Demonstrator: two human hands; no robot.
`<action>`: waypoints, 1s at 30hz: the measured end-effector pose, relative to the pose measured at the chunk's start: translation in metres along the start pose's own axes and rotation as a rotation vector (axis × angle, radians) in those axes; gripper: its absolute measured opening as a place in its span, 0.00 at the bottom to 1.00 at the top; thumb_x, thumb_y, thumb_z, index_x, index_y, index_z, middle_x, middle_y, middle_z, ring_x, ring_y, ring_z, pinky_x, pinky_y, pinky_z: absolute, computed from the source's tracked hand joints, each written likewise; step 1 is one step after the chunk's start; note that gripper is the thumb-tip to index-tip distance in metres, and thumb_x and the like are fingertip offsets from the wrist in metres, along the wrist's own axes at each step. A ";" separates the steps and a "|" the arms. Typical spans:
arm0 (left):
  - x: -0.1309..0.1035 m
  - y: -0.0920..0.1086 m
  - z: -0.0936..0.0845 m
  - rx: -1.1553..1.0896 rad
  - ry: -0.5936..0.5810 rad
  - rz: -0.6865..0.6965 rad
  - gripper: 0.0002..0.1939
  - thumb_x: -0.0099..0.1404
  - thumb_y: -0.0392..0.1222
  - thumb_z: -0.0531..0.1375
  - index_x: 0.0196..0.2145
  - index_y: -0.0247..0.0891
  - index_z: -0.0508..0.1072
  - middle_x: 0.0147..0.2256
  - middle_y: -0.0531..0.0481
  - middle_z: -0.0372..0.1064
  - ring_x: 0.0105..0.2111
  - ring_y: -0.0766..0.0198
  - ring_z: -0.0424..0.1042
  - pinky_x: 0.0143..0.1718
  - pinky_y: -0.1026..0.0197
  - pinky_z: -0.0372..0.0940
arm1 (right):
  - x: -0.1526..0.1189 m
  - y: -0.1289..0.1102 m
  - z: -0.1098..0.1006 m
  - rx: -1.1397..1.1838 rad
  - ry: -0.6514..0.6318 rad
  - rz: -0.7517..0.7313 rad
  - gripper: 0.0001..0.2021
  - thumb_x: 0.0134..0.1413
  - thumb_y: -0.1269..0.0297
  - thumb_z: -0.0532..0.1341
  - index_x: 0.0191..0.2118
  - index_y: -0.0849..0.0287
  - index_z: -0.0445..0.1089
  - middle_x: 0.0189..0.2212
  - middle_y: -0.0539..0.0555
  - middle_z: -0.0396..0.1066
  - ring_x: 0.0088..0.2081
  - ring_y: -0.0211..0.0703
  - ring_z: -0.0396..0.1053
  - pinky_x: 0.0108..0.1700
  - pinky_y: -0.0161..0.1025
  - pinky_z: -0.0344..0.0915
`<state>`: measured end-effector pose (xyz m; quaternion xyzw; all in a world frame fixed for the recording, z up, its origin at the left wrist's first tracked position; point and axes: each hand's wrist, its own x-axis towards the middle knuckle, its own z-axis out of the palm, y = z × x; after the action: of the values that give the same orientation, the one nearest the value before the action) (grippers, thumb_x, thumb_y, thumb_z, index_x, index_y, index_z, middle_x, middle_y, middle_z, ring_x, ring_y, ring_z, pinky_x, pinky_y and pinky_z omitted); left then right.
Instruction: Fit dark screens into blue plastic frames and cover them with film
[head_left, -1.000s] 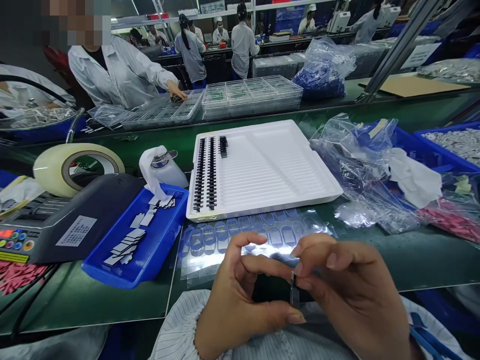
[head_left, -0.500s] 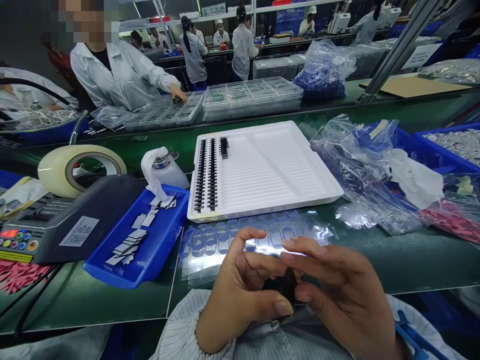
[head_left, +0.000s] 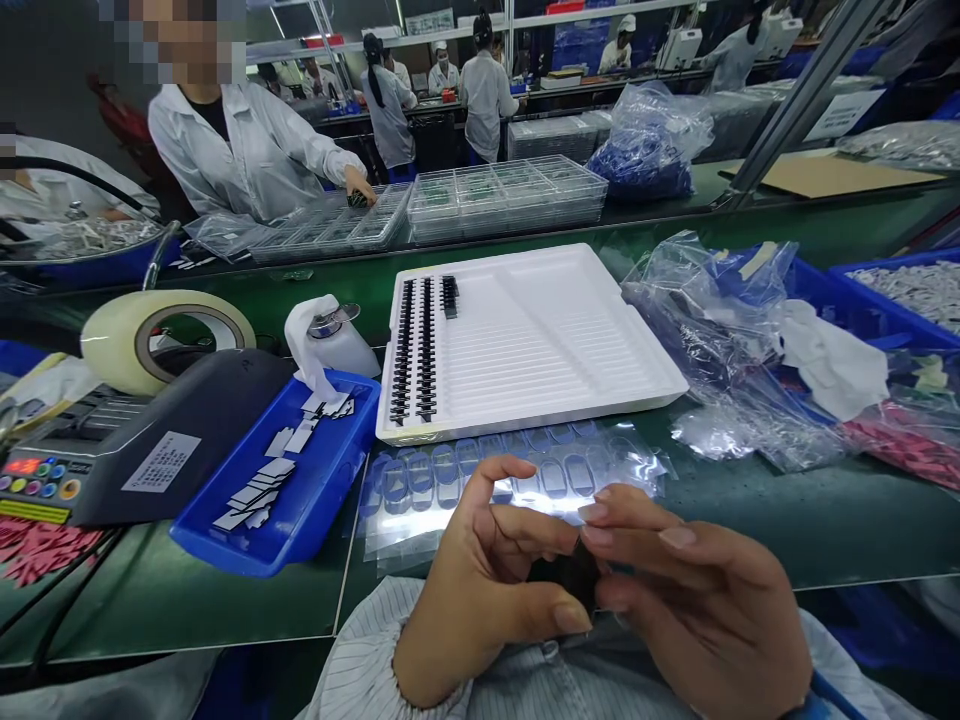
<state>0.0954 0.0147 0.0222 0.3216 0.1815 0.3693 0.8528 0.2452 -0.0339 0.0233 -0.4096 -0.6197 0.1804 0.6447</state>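
Close to my body, my left hand (head_left: 484,595) pinches a small dark part (head_left: 577,575) between thumb and fingers. My right hand (head_left: 705,590) has its thumb and fingertips on the other side of that part. Most of the part is covered by the fingers, so its kind cannot be made out. Just beyond the hands lie clear sheets of oval stickers (head_left: 420,480). Behind them is a white foam tray (head_left: 540,340), ridged inside, with small black parts (head_left: 426,350) lined up in rows along its left side.
To the left are a blue bin (head_left: 300,520) with black-and-white strips, a tape dispenser (head_left: 225,420), a tape roll (head_left: 112,340) and a white pump bottle (head_left: 341,350). Plastic bags (head_left: 720,340) lie right. Across the bench, a co-worker (head_left: 247,150) reaches into clear trays (head_left: 330,225).
My right hand has turned slightly and shifted a little to the right, its fingers still at the dark part. My left hand keeps nearly the same pose.
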 end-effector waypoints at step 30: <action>-0.008 -0.005 0.004 0.244 0.028 0.117 0.35 0.46 0.25 0.69 0.46 0.48 0.58 0.35 0.55 0.77 0.30 0.67 0.73 0.33 0.63 0.67 | -0.001 -0.006 -0.002 0.155 0.035 0.126 0.16 0.56 0.79 0.58 0.44 0.51 0.59 0.29 0.49 0.74 0.40 0.41 0.70 0.40 0.37 0.72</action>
<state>0.0947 0.0050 0.0224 0.4278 0.2177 0.3980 0.7818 0.2457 -0.0385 0.0273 -0.3997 -0.5655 0.2608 0.6726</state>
